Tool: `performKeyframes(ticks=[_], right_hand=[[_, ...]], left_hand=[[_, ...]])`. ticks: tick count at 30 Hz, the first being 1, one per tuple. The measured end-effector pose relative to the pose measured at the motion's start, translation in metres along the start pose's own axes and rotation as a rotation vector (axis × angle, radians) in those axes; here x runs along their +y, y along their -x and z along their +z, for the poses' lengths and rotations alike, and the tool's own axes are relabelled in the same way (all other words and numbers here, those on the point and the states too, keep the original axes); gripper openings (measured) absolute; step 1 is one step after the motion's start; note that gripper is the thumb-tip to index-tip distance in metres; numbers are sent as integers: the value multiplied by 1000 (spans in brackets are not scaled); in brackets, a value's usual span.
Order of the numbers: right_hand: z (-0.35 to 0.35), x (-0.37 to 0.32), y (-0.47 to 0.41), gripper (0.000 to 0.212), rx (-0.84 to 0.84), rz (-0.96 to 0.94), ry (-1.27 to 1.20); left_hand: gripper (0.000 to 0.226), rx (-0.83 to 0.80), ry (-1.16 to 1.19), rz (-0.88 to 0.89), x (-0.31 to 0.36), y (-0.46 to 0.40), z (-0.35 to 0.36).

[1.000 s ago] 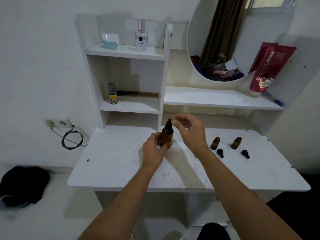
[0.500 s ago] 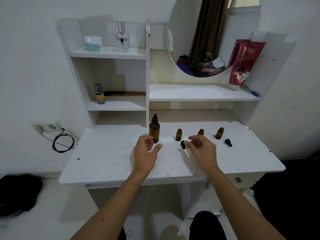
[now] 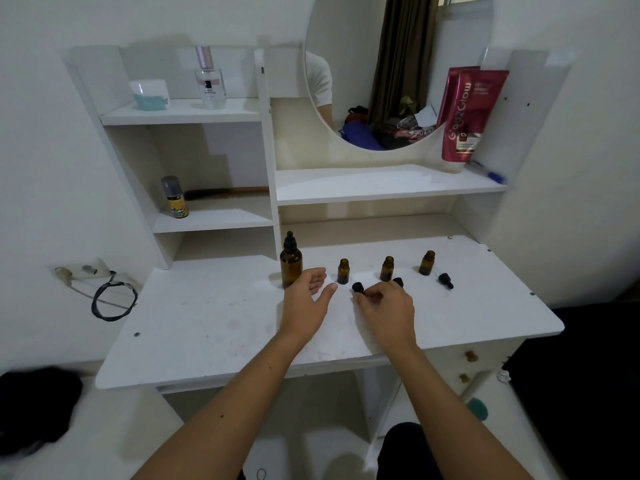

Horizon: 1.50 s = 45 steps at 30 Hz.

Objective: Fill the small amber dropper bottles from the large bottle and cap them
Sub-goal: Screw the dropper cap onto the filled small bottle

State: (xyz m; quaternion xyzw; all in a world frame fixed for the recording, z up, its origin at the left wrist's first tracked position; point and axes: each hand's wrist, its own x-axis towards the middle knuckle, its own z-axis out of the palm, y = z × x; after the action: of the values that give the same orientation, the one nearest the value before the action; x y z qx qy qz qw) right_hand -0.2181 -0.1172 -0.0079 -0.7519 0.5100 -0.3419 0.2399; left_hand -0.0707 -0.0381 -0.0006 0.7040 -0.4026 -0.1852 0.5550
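The large amber bottle, with its black dropper cap on, stands upright on the white desk. To its right, three small amber bottles stand in a row, uncapped. A black dropper cap lies in front of each: the left cap, the middle cap and the right cap. My left hand is open just right of the large bottle, not touching it. My right hand has its curled fingertips pinched on the left cap, which rests on the desk.
Shelves rise behind the desk with a perfume bottle, a small spray can and a red tube beside a round mirror. A black cable hangs from a wall socket at the left.
My left hand has let go of the large bottle, which now stands on the desk. My right hand has come down from above the bottle to the left dropper cap.
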Motion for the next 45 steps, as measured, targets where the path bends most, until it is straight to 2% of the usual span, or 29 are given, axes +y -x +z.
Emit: performKeyframes(ticks=[7, 14, 20, 28, 34, 37, 39, 45], right_hand=[[-6, 7, 7, 18, 117, 53, -170], [-14, 9, 10, 13, 181, 124, -447], [-20, 7, -4, 19, 194, 113, -715], [-22, -18, -32, 19, 106, -47, -665], [-16, -20, -42, 23, 80, -295, -376], [-12, -26, -46, 25, 70, -395, -311], [-6, -26, -47, 26, 52, -385, -332], [21, -17, -33, 33, -35, -135, -549]], left_hand=[[51, -47, 30, 8, 3, -26, 24], [30, -56, 27, 40, -5, -39, 30], [29, -75, 28, 38, -11, -40, 28], [28, -95, 52, 43, -13, -40, 26], [26, -104, 73, 63, -14, -40, 25], [23, -112, 95, 75, -13, -40, 25], [23, -119, 110, 81, -13, -40, 24], [25, -137, 104, 68, -13, -42, 23]])
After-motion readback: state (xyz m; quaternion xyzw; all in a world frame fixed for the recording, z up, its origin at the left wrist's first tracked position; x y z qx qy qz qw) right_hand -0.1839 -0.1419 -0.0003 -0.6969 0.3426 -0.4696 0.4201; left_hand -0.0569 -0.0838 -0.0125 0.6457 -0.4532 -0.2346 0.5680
